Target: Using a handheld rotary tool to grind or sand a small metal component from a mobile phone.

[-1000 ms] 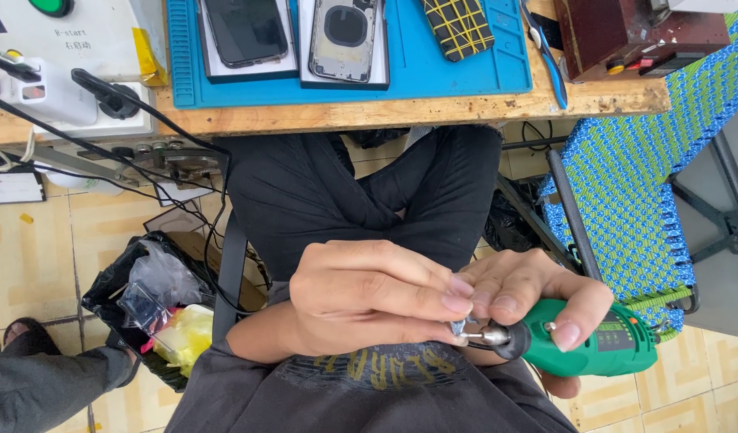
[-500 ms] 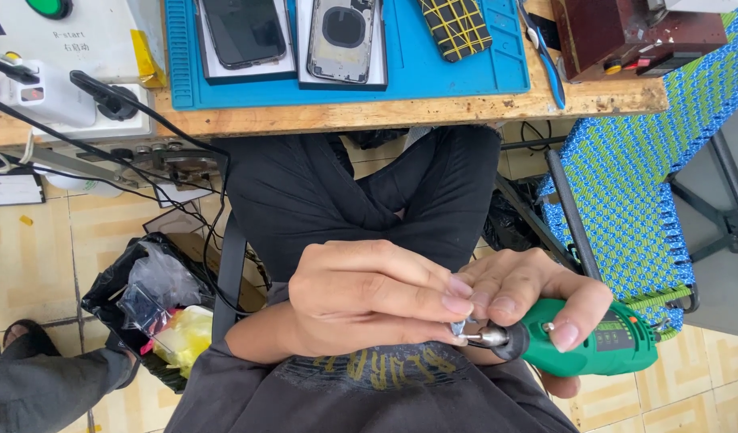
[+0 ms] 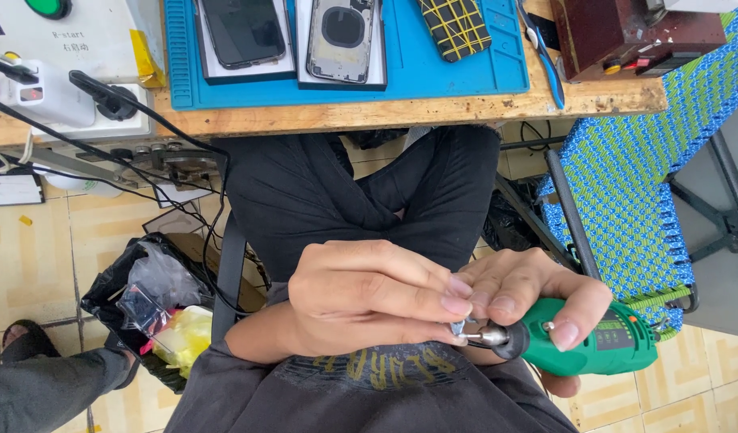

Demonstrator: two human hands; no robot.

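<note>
Right hand (image 3: pixel 537 297): wrapped around the body of a green rotary tool (image 3: pixel 594 341), thumb laid along its top, fingers curled under it.
Left hand (image 3: pixel 369 297): closed in a pinch, fingertips pressed together on a small metal piece (image 3: pixel 459 327) at the tool's silver nose; what the piece is cannot be told.
Where the tool is: in the person's lap, well apart from the desk (image 3: pixel 433 112) and below its near edge.
Long axis: the tool lies nearly level across the lap, nose towards the left hand, tail pointing to the person's right.
Key relation: the two hands meet at the nose, fingertips touching; the left hand is nearer the tip, the right hand carries the weight.
Open room: free space above the black-clad knees (image 3: pixel 361 192), between the hands and the desk edge; a blue-and-green woven chair (image 3: pixel 642 184) stands close on the right.
On the desk: a blue work mat (image 3: pixel 417 68) with a dark phone (image 3: pixel 243 32), a phone back housing (image 3: pixel 341 36) and a black case with yellow lines (image 3: pixel 457 24).
Floor, left: a black bag of scraps (image 3: pixel 152 305).
</note>
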